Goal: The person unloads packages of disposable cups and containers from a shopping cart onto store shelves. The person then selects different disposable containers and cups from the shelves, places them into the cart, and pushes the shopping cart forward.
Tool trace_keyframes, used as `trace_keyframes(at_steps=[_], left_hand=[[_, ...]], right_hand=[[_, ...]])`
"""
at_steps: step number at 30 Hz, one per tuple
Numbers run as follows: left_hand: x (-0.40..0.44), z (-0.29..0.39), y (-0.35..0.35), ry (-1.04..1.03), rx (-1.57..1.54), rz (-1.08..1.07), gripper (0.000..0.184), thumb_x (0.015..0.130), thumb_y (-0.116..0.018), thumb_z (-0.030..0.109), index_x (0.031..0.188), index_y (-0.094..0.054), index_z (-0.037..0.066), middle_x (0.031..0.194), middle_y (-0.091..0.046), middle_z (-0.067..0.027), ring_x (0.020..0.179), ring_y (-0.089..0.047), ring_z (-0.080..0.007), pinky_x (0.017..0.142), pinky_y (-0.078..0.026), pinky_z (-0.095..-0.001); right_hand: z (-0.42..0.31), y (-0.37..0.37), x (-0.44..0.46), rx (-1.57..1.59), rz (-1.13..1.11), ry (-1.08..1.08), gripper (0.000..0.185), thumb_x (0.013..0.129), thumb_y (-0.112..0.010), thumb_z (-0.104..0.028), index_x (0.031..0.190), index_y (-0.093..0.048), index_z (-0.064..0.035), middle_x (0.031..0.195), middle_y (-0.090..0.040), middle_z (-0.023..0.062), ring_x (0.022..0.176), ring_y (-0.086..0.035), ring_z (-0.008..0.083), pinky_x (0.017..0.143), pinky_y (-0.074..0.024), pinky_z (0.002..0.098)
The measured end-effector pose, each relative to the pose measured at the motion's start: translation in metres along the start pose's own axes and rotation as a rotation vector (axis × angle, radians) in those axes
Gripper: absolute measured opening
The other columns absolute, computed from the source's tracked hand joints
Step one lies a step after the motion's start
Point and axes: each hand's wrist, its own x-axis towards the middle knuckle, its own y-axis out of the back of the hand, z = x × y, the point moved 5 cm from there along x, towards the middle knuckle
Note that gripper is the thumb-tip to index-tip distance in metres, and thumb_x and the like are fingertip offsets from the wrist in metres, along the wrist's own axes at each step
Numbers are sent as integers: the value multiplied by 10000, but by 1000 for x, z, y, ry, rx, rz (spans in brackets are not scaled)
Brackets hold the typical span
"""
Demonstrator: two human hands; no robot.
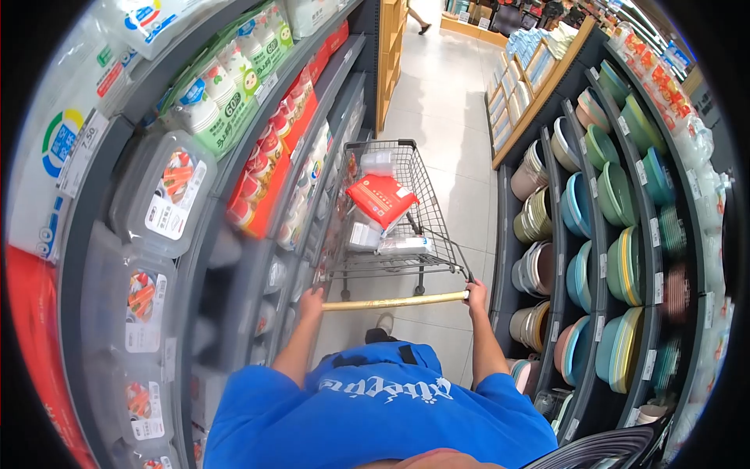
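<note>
A wire shopping cart (437, 223) stands in front of me, with a yellow handle bar (391, 302) across its near side. My left hand (312, 303) is closed around the bar's left end. At the other end, my right hand (476, 295) grips near the corner where the bar meets the frame. Inside the cart lie a red package (381, 201), a clear plastic container or pack (378, 162) toward the front, a whitish box-like pack (364, 236) and a white wrapped pack (405, 245).
Shelves on the left hold clear food containers (168, 191) and packs of paper cups (226, 94). On the right, shelves carry stacked plastic basins (617, 195) and bins (533, 215). The tiled aisle floor (449, 102) runs ahead, past a wooden rack (539, 70). A person's foot (424, 29) shows far off.
</note>
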Motion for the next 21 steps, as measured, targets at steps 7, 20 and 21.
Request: trace_keyframes(at_steps=[7,20,21], left_hand=[[74,-11,-8,155,-287,-145,581,892,-681,208,1345,-472,-89,768,-602,-69,651,-571,-168,590,-465,-347],[188,11,-7,14,-208,-164,191,861,-652,172,828,-683,-14,690,-646,-61,636,-592,-158,596,-439,-354],[196,9,-10,16,-174,-161,193,863,-654,173,810,-670,-12,688,-643,-65,643,-597,-169,615,-448,-360]], right_hand=[[-25,-37,11,64,5,16,242,769,-545,-89,984,-655,-74,702,-555,10,567,-555,145,417,-464,300],[-68,-92,27,12,-9,49,144,835,-530,-92,942,-614,-45,691,-555,44,480,-540,162,363,-427,304],[-71,-94,31,18,-8,48,132,844,-539,-91,934,-623,-44,682,-561,48,480,-545,164,367,-430,307]])
